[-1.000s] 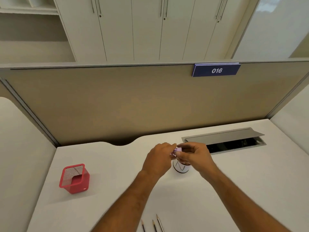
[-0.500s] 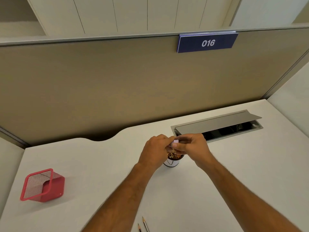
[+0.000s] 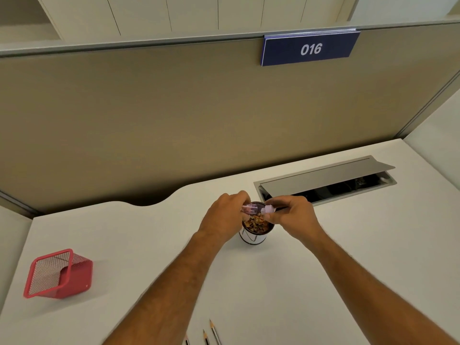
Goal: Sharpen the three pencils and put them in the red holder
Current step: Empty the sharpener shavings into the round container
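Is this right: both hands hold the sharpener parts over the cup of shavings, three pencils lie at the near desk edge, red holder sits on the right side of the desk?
One thing is off: the red holder sits on the left side of the desk, as the head view shows. The rest stands: left hand and right hand hold the sharpener parts over the cup of shavings, and the three pencils lie at the near edge.

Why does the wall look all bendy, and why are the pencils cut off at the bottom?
Head view: the wide lens bows the partition and desk edges; the pencils run off the bottom edge, so only their tips show; light is soft, with faint shadows beside the red holder and cup.
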Motion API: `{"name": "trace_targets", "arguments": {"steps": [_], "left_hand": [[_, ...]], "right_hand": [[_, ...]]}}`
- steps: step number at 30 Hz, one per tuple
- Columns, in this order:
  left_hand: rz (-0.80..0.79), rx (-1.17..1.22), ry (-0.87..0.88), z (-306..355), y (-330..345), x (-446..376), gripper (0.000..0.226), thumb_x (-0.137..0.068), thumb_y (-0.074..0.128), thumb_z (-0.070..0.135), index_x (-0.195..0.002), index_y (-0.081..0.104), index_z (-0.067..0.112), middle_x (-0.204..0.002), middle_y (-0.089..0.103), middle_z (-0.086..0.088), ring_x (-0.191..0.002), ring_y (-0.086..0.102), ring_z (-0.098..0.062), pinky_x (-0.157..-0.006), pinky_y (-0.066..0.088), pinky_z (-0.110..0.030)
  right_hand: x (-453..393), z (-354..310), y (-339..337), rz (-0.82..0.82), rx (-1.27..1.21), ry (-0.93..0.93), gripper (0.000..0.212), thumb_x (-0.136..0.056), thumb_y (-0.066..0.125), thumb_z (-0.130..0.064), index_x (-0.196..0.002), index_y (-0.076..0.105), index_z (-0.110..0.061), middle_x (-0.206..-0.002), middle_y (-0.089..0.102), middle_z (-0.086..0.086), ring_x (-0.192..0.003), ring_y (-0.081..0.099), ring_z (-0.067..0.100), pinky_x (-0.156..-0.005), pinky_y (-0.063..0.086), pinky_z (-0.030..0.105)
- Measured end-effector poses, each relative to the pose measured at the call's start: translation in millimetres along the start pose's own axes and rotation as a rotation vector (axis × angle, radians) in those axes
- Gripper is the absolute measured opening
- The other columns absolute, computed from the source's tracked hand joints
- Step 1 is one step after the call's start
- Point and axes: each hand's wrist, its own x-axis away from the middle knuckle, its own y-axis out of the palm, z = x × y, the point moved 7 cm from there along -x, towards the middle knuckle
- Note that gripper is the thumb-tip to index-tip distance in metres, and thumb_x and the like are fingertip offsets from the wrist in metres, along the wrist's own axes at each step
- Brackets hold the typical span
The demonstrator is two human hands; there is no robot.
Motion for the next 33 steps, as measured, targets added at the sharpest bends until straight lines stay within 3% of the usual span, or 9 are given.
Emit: {"name": "trace_targets", "arguments": {"steps": [5,10,12,15,20,23,26,29,33], "left_hand": [[0.042,-0.065,0.147,16.4,-3.1,-4.9,0.033,-0.085,0.070,0.015,-0.118,0.062,0.016,-0.115,0.058,-0.005,-0.104,0.053,-0.022,-0.086,0.050,-0.032],[-0.010,0.005,0.056,17.5,-2.8,-8.0,0.081,-0.080,0.076,0.013,-0.143,0.029,0.029,-0.112,0.063,-0.006,-0.100,0.059,-0.024,-0.086,0.055,-0.038],[-0.014,-0.017,0.068,17.1,-3.3,-9.6,0.075,-0.081,0.075,0.013,-0.142,0.033,0.027,-0.108,0.064,-0.006,-0.098,0.059,-0.024,-0.084,0.055,-0.038],[-0.034,-0.159,0.141,21.7,-5.1,-8.4,0.036,-0.083,0.072,0.017,-0.117,0.061,0.017,-0.110,0.064,-0.007,-0.103,0.058,-0.025,-0.087,0.052,-0.035],[0.024,-0.032,0.131,22.9,-8.7,-7.3,0.048,-0.083,0.073,0.015,-0.127,0.053,0.020,-0.117,0.062,-0.007,-0.107,0.058,-0.025,-0.090,0.052,-0.036],[0.016,-0.066,0.159,24.1,-8.3,-5.6,0.033,-0.087,0.068,0.018,-0.119,0.061,0.016,-0.116,0.061,-0.007,-0.107,0.056,-0.024,-0.090,0.048,-0.032],[0.075,0.022,0.116,18.3,-11.3,-3.1,0.047,-0.087,0.069,0.015,-0.131,0.053,0.019,-0.124,0.059,-0.005,-0.111,0.055,-0.022,-0.093,0.049,-0.031],[0.137,0.116,0.072,11.9,-15.4,0.8,0.031,-0.087,0.068,0.020,-0.118,0.062,0.018,-0.116,0.059,-0.003,-0.103,0.057,-0.018,-0.084,0.046,-0.024],[0.221,0.223,0.067,9.2,-21.2,8.6,0.023,-0.086,0.068,0.016,-0.109,0.063,0.020,-0.110,0.063,-0.001,-0.095,0.057,-0.014,-0.079,0.050,-0.024]], "right_hand": [[2.7,-10.4,8.1,0.048,0.293,-0.151,0.045,-0.082,0.076,-0.025,-0.124,0.064,-0.016,-0.104,0.074,0.004,-0.086,0.068,0.017,-0.082,0.060,0.036],[5.9,-12.1,16.5,0.046,0.466,-0.229,0.086,-0.084,0.067,-0.031,-0.150,0.010,-0.031,-0.083,0.067,-0.006,-0.064,0.061,0.015,-0.047,0.047,0.026],[4.9,-9.7,17.0,0.042,0.482,-0.231,0.078,-0.086,0.066,-0.029,-0.149,0.020,-0.029,-0.085,0.066,-0.005,-0.069,0.063,0.017,-0.052,0.050,0.026],[5.2,-10.0,17.5,0.023,0.553,-0.268,0.032,-0.089,0.065,-0.028,-0.120,0.064,-0.020,-0.102,0.072,0.003,-0.090,0.067,0.023,-0.076,0.056,0.032],[7.2,-10.8,14.9,0.033,0.449,-0.233,0.056,-0.091,0.062,-0.034,-0.142,0.042,-0.023,-0.101,0.070,-0.002,-0.088,0.065,0.018,-0.075,0.058,0.035],[7.9,-10.9,17.0,0.054,0.546,-0.245,0.034,-0.090,0.066,-0.030,-0.121,0.064,-0.018,-0.107,0.073,0.004,-0.093,0.067,0.022,-0.081,0.054,0.031],[8.1,0.6,8.0,0.131,0.164,-0.049,0.032,-0.087,0.071,-0.029,-0.115,0.067,-0.016,-0.099,0.073,-0.001,-0.085,0.069,0.016,-0.075,0.060,0.031],[8.7,24.1,12.8,0.038,-0.428,0.306,0.024,-0.089,0.069,-0.026,-0.106,0.071,-0.010,-0.082,0.075,0.003,-0.062,0.067,0.012,-0.057,0.057,0.027],[17.0,29.4,25.6,-0.100,-0.806,0.461,0.027,-0.097,0.056,-0.029,-0.100,0.072,-0.007,-0.081,0.074,0.011,-0.061,0.063,0.014,-0.062,0.056,0.029]]}}
